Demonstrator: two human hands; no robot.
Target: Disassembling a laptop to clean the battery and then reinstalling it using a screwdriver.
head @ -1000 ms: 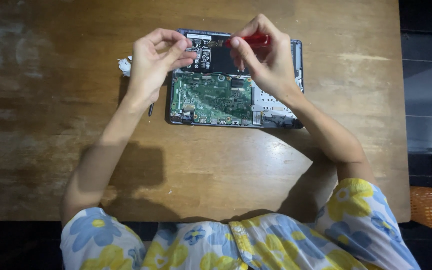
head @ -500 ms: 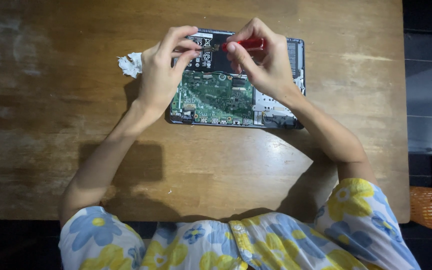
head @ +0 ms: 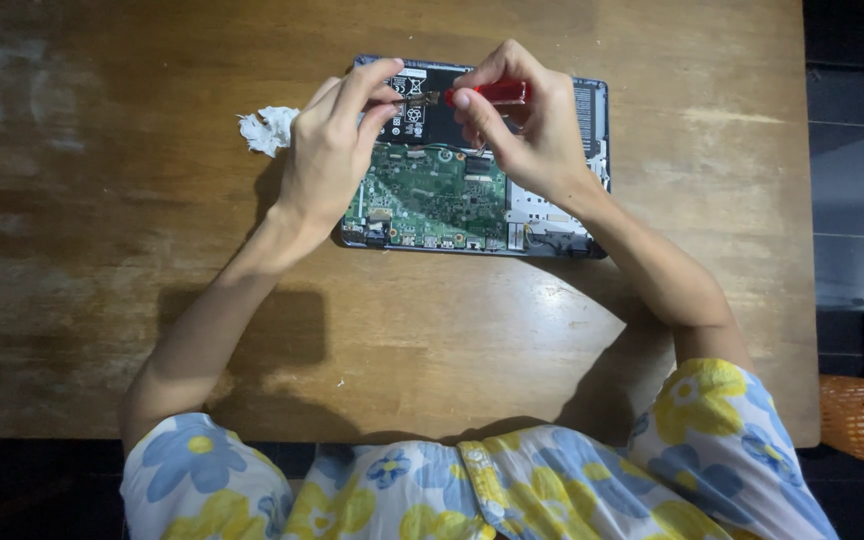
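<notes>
An opened laptop (head: 472, 190), its green circuit board exposed, is seen at the upper centre of the frame on a wooden table (head: 102, 250). A red-handled screwdriver (head: 497, 93) is gripped by the right hand (head: 532, 130). The left hand (head: 337, 150) is rested on the laptop's left edge, fingers curled, near a crumpled white tissue (head: 267, 128).

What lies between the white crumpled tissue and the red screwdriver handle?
In the head view, the left hand lies between the white crumpled tissue and the red screwdriver handle, over the opened laptop.
</notes>
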